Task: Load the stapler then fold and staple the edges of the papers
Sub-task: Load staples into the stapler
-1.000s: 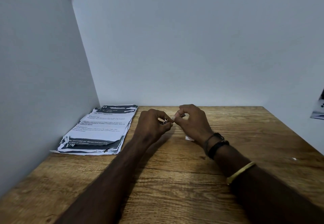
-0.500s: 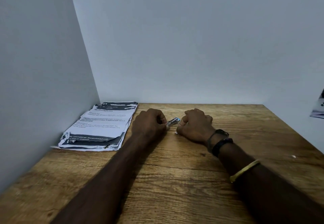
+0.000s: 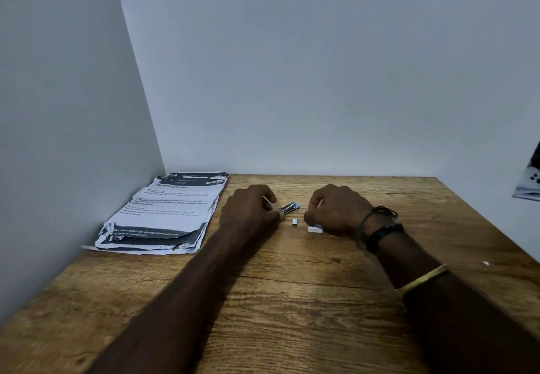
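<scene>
I noted both hands low on the wooden table (image 3: 292, 300). Left hand (image 3: 248, 212) was curled around the small stapler (image 3: 289, 208), whose tip poked out toward the right hand (image 3: 336, 211). Right hand was loosely fisted, contents unclear, over a white box (image 3: 315, 229). A small staple block (image 3: 294, 221) lay between them; papers (image 3: 163, 212) were stacked far left

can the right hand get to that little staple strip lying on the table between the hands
Probably yes. The staple strip lies in the open on the table, just left of the right hand, nothing covering it; the left hand holds the stapler behind it.
</scene>
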